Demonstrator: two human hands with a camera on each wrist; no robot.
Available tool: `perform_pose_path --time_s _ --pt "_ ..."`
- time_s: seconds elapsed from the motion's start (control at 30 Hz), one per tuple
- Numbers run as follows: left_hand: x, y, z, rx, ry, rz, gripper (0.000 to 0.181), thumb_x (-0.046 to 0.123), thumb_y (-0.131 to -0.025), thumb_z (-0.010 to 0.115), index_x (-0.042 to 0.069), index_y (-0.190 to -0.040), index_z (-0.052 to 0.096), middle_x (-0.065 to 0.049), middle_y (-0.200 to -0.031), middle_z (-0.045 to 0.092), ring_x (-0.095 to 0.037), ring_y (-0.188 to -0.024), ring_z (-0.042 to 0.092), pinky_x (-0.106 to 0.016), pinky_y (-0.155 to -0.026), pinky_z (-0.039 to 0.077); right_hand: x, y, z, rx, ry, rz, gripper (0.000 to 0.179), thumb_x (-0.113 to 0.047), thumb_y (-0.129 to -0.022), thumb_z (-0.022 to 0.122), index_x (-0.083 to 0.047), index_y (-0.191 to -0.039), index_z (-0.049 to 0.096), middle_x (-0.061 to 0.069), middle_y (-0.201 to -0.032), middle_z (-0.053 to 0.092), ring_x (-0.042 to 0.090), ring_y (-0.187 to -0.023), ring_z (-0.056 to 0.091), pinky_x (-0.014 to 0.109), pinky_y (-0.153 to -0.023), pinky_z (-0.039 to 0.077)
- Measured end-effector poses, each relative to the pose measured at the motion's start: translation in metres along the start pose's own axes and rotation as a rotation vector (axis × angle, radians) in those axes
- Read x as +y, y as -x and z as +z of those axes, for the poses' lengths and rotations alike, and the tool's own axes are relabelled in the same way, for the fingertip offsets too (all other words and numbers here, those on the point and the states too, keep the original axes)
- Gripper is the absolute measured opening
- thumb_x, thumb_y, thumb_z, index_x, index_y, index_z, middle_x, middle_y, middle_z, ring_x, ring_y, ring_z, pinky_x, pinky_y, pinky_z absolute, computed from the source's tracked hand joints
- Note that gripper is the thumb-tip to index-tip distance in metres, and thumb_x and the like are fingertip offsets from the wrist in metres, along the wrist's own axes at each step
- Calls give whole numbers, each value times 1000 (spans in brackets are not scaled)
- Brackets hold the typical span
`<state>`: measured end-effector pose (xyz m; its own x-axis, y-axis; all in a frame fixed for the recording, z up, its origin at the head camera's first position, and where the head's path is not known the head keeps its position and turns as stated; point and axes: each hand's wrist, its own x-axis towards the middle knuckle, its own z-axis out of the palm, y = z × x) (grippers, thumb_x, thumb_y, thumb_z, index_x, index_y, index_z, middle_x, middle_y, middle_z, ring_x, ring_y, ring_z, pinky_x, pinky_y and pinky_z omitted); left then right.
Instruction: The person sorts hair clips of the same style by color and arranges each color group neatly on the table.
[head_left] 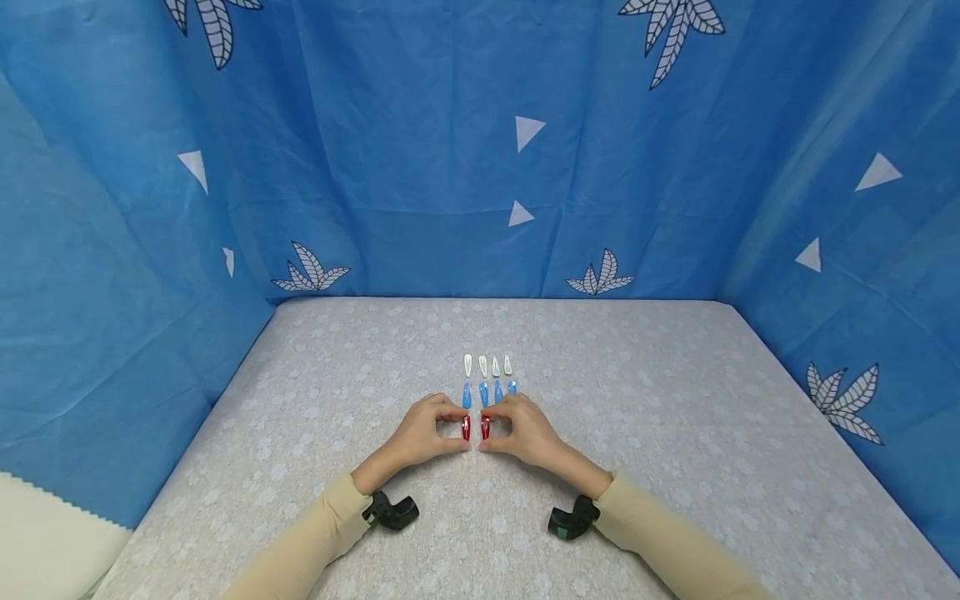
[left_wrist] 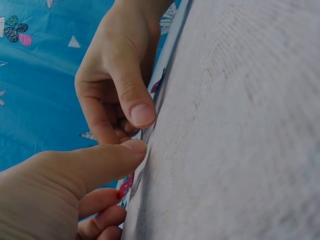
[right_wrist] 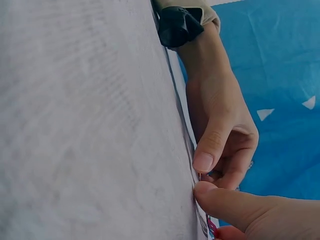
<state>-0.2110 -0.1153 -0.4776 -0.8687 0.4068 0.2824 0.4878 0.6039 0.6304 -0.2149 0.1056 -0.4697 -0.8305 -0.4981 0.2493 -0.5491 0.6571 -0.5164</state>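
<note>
Two red snap hair clips lie side by side on the patterned tablecloth, in the middle of the head view. My left hand (head_left: 420, 429) pinches the left red hair clip (head_left: 467, 428) end to end, thumb at the near end and fingers at the far end. In the same way my right hand (head_left: 529, 429) pinches the right red hair clip (head_left: 485, 428). A narrow gap separates the hands. The left wrist view shows part of a red clip (left_wrist: 126, 185) behind my left thumb; the right wrist view shows a bit of red (right_wrist: 212, 228) beneath my right thumb.
Just beyond the hands runs a row of several blue hair clips (head_left: 483, 394). Behind it is a row of several white hair clips (head_left: 483, 366). Blue curtains (head_left: 450, 167) close off the table's (head_left: 637, 400) back and both sides. Each wrist wears a black camera (head_left: 573, 517).
</note>
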Motion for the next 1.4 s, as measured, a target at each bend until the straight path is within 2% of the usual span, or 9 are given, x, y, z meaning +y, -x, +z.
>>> perform_pose_path --time_s 0.27,0.53,0.83,1.07,1.23,1.4 --pt "3 2 -2 -17 -9 -11 47 30 -69 89 6 -107 75 2 -87 61 -10 -76 46 -21 -66 38 0 2 2 -2 -9 1 51 -32 -70 88 -9 -114 74 -1 -82 59 7 -69 37 19 -58 33" --pt "2 3 -1 -17 -7 -11 48 29 -69 88 7 -109 75 3 -87 60 -9 -75 43 -21 -65 35 1 2 3 -2 -26 -16 53 -31 -71 88 -6 -115 72 -1 -84 59 7 -69 40 19 -57 34" --pt "0 5 0 0 -9 11 49 29 -69 89 6 -110 75 3 -88 61 -10 -76 44 -22 -66 36 1 2 2 1 -42 -16 54 -31 -70 88 -6 -115 72 -1 -89 62 6 -70 42 18 -58 36" --pt "0 6 0 18 -5 10 51 30 -69 89 6 -111 74 4 -92 63 -12 -82 51 -24 -71 42 0 2 2 10 -41 -15 54 -31 -70 89 -6 -115 72 -1 -91 63 6 -72 45 18 -59 38" --pt "1 8 2 62 -18 22 47 30 -69 88 8 -108 75 3 -97 65 -15 -92 56 -30 -79 47 -1 4 1 6 -40 -3 54 -31 -70 88 -7 -115 72 -2 -90 62 7 -74 47 18 -61 39" --pt "-1 8 4 93 -23 67 44 28 -69 88 7 -105 76 0 -99 68 -17 -95 59 -34 -82 50 -3 6 -8 21 -45 -11 56 -31 -69 89 -5 -116 72 1 -90 63 11 -77 52 19 -63 42"
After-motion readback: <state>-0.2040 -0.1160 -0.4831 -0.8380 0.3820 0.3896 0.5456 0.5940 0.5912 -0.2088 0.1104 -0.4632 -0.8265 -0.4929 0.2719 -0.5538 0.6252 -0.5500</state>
